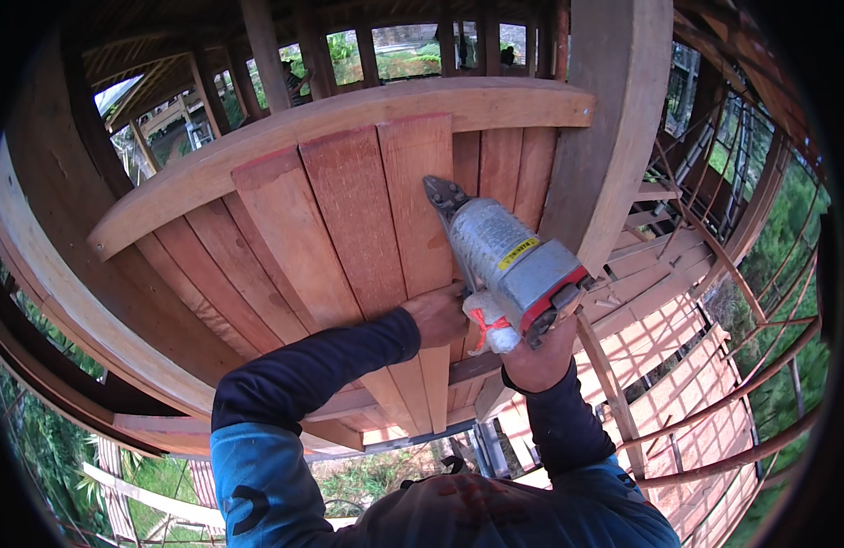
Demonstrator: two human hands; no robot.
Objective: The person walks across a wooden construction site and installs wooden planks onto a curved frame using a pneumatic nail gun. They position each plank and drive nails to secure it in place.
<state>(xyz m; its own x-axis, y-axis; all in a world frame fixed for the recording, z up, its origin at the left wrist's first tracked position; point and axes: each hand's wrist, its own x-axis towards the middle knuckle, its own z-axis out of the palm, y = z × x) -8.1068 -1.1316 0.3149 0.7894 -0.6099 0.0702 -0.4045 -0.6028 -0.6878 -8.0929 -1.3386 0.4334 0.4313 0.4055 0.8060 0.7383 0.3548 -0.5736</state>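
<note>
Head view: right hand clamped on grey nail gun, nose over rightmost front plank, below its top edge; red-tied white wrapping near grip. Left hand beside gun, fingers hidden, hold cannot be told.

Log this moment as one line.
right hand: holding nail gun | left hand: beside nail gun, partly hidden | nose: over wooden planks
</note>
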